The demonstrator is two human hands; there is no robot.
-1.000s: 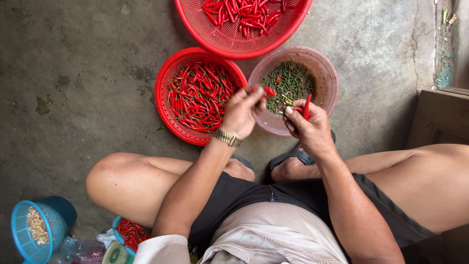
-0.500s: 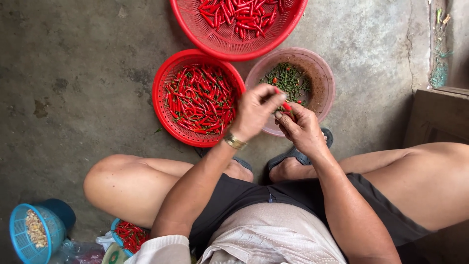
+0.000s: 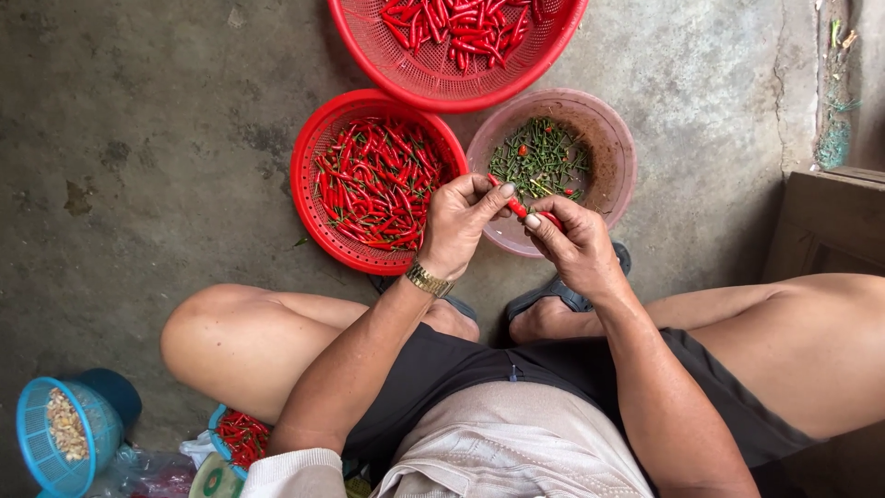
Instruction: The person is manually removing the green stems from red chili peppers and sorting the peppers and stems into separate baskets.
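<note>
Pinching one small red chilli pepper [image 3: 518, 208] between them, the left hand [image 3: 461, 226] and right hand [image 3: 576, 244] meet just over the near rim of the round pinkish plastic bowl [image 3: 616, 152] of green stems. Left fingers are closed on the chilli's upper end, right fingers curled around its lower end. Just beside, the round red plastic mesh basket [image 3: 309, 198] brims with red chillies, touching a larger red mesh basket [image 3: 544, 60] at the top edge. No readable labels; a crumpled plastic packet [image 3: 147, 472] sits by the small blue mesh basket [image 3: 37, 452] bottom left. Bare concrete floor [image 3: 138, 138] lies open on the left; a wooden step [image 3: 830, 221] closes the right. Half a second ago the hands were bunched tighter; now the chilli shows between them.
</note>
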